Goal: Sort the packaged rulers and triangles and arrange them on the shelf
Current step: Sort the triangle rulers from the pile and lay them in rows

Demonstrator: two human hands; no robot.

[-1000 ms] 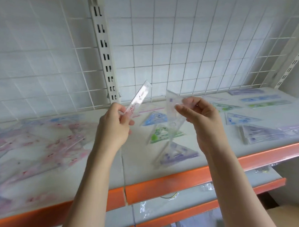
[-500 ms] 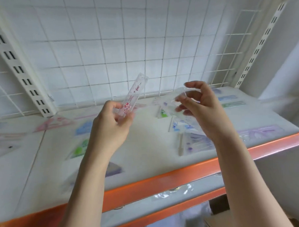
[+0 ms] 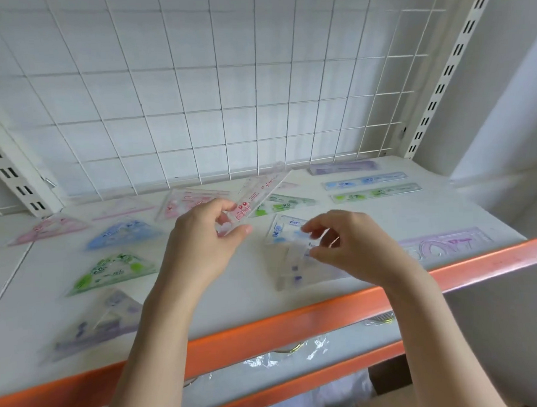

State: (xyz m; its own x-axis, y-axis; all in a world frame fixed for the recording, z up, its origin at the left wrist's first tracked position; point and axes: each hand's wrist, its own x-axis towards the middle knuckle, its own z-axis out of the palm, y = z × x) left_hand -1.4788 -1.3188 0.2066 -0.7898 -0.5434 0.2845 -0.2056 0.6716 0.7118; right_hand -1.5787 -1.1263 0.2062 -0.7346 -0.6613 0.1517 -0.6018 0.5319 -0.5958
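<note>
Far left on the white shelf point(image 3: 357, 294) lie pink triangles, then a blue triangle point(image 3: 121, 236), a green triangle point(image 3: 110, 271) and a purple triangle point(image 3: 97, 327) nearer the orange front lip, each in its clear sleeve. The left hand point(image 3: 201, 249) pinches the lower end of a pink ruler point(image 3: 255, 201), which slants up and away toward the wire grid, clear of the shelf. Beside it the right hand point(image 3: 352, 245) has its fingertips curled on a clear packet point(image 3: 297, 248) with blue and purple print, low over the shelf; whether the packet already rests there I cannot tell. To my eye the step is setting these two down in their groups, and it would go best if the packet were laid flat and square before the fingers let go, with the pink ruler carried to the row of rulers rather than dropped among the triangles. That row sits at the back right: a purple ruler point(image 3: 342, 168), a blue ruler point(image 3: 364, 180) and a green ruler point(image 3: 374, 193), parallel and just apart. A purple stencil ruler point(image 3: 447, 244) lies at the right front edge. White wire mesh backs the shelf, slotted uprights flank it, a plain wall stands to the right, and crumpled plastic shows on the tier below.
</note>
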